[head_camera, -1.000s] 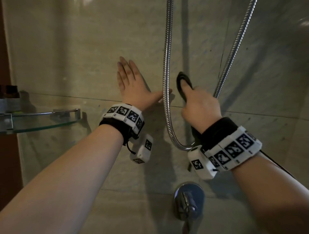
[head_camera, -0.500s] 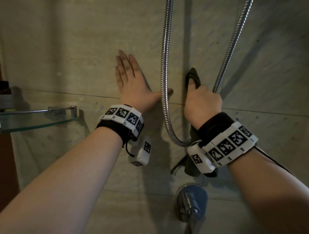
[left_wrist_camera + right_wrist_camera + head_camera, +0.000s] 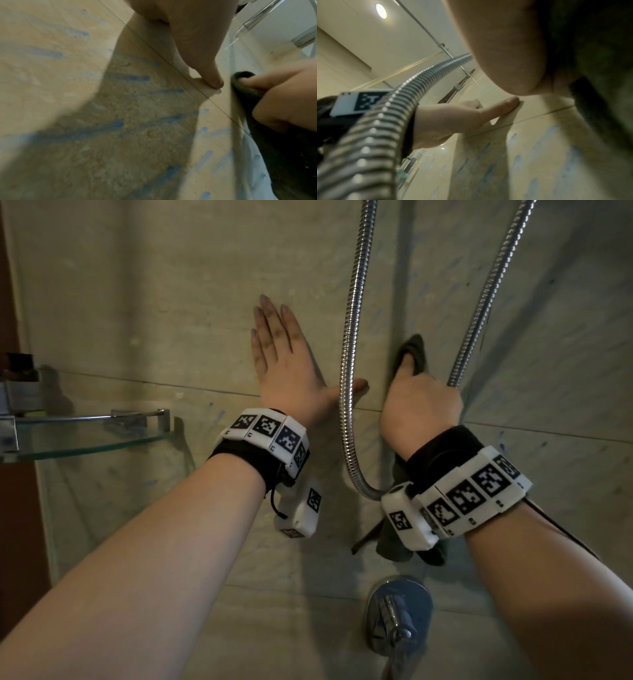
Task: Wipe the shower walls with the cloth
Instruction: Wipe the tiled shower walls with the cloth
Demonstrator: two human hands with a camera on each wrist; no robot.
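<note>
Two hands on the tiled shower wall (image 3: 137, 302): left hand (image 3: 287, 364) flat, fingers straight, thumb touching the left run of the metal shower hose (image 3: 346, 392). Right hand (image 3: 419, 405) presses the dark cloth (image 3: 412, 349) to the wall inside the hose loop, fingers curled round it, cloth tail hanging below the wrist. Glass corner shelf (image 3: 85, 436) far left; contents unclear. Chrome valve (image 3: 397, 614) low, near.

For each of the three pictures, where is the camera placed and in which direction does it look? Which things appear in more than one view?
Head: on the head, facing the shower wall; shows both forearms, flat left hand, right hand on the cloth.
Left wrist: under the left wrist, along the wall; shows the left thumb, right hand, cloth.
Right wrist: under the right wrist, looking up; shows the hose, left hand.
Shared: all three show the wall and the left hand.
</note>
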